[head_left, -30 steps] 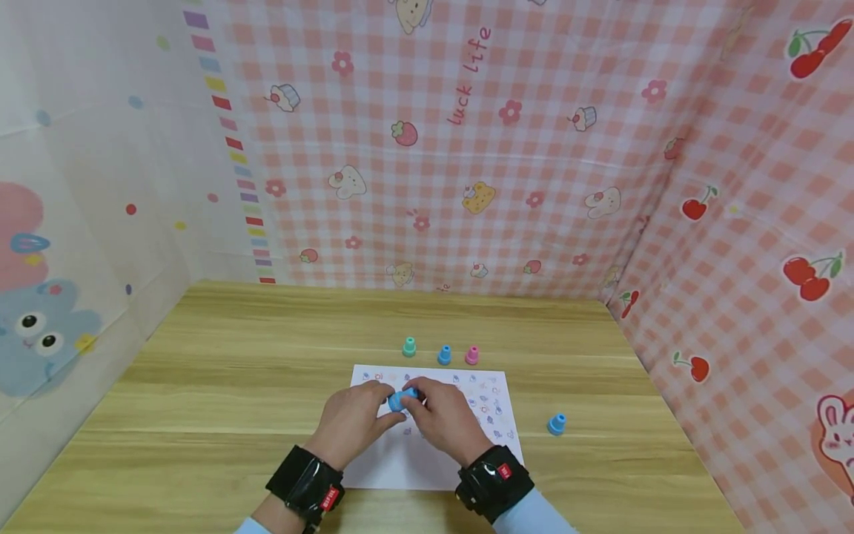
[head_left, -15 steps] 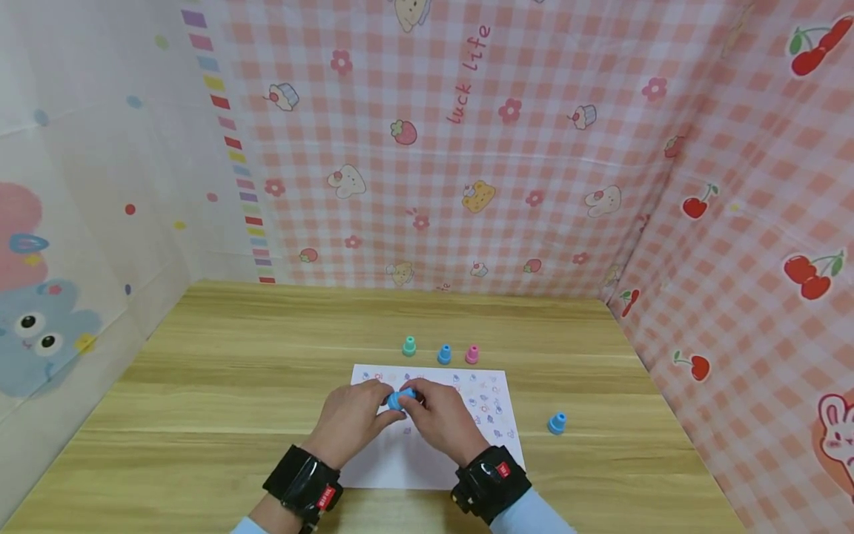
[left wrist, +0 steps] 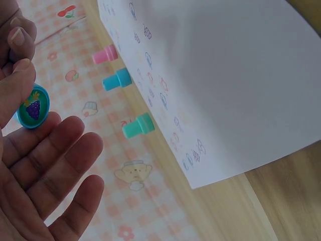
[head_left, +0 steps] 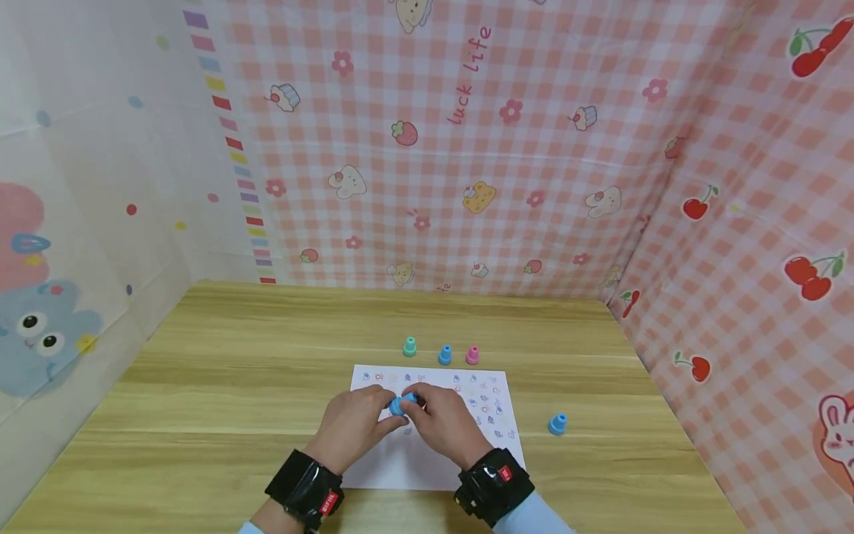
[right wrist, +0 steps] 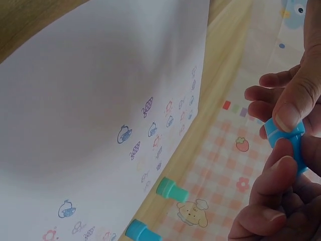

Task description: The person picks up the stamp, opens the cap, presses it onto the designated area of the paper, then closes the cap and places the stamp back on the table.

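Above the sheet of paper (head_left: 427,467), both hands hold one small blue toy stamp (head_left: 399,406). My left hand (head_left: 355,424) pinches its wider end between thumb and forefinger, the other fingers spread in the left wrist view. With thumb and fingertips, my right hand (head_left: 448,423) grips the other end. A grape picture on green (left wrist: 33,107) marks the stamp's wide face. In the right wrist view, a seam shows on the blue stamp (right wrist: 281,133); fingers hide much of the rest. Small printed fruit and flower marks cover the paper's far part.
Behind the paper stand a green stamp (head_left: 410,347), a blue stamp (head_left: 445,355) and a pink stamp (head_left: 472,356). Another blue stamp (head_left: 557,424) stands right of the paper on the wooden table (head_left: 233,371). Patterned cloth (head_left: 427,170) hangs at the back and sides.
Both hands keep their hold on the blue stamp and have dipped very slightly. The other stamps and the paper have not moved.
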Demonstrator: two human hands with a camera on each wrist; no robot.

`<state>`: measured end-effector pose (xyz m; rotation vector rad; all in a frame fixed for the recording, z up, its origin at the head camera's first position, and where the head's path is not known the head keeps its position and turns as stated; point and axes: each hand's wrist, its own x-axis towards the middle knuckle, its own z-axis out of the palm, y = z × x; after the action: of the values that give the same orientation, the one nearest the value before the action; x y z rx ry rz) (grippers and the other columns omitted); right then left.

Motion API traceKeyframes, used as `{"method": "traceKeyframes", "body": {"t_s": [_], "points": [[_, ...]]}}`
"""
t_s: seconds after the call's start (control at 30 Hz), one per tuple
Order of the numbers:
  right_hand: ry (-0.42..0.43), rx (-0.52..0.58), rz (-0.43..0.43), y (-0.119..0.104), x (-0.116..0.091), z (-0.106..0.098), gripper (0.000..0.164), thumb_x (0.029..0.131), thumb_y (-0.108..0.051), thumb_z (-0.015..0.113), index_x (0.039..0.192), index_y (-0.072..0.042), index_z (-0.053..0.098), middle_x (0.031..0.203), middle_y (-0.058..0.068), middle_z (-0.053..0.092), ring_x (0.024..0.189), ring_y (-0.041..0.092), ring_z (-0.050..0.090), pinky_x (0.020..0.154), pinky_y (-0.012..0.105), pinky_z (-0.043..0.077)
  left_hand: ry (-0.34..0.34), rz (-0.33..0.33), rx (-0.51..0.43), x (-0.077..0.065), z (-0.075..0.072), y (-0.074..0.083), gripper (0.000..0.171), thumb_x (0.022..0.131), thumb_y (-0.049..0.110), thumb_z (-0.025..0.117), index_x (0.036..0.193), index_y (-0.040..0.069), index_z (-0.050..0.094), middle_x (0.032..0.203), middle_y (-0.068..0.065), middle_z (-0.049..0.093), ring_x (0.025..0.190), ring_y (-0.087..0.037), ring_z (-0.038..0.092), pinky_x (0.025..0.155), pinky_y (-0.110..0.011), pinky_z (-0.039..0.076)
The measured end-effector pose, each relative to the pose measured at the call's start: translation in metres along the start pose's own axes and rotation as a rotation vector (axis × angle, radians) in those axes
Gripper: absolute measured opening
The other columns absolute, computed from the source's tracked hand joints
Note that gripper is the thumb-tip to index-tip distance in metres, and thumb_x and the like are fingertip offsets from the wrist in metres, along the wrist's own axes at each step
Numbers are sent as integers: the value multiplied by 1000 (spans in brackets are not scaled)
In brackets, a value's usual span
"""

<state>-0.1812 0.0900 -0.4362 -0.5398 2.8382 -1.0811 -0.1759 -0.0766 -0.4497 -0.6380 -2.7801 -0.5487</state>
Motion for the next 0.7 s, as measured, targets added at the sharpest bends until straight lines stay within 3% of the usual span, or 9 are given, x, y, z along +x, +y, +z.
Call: {"method": "traceKeyframes", "body": {"t_s": [0.27,0.47,0.7], "points": [[-16,-14,16,0,-1,-1,20,94,-28,59,102,-13,69,77,-3,63,65,12,52,54,25,41,-31,-20,-12,0,1,0,35,77,45,74,88,12,74,78,-2,73,62,-11,59,50,-29,45],[-17,-22,52,2,-2,-3,20,93,-27,62,103,-12,69,76,-3,62,64,13,52,54,26,42,-59,-42,-5,-1,1,0,42,75,45,75,96,9,75,89,-6,76,73,-17,66,57,-35,52],[27,-117,69,15,-2,-4,21,89,-27,65,103,-11,69,75,-2,64,64,13,52,55,27,45,-47,-44,-7,-3,3,-2,46,75,45,75,101,7,74,93,-7,76,78,-19,67,61,-38,54]]}}
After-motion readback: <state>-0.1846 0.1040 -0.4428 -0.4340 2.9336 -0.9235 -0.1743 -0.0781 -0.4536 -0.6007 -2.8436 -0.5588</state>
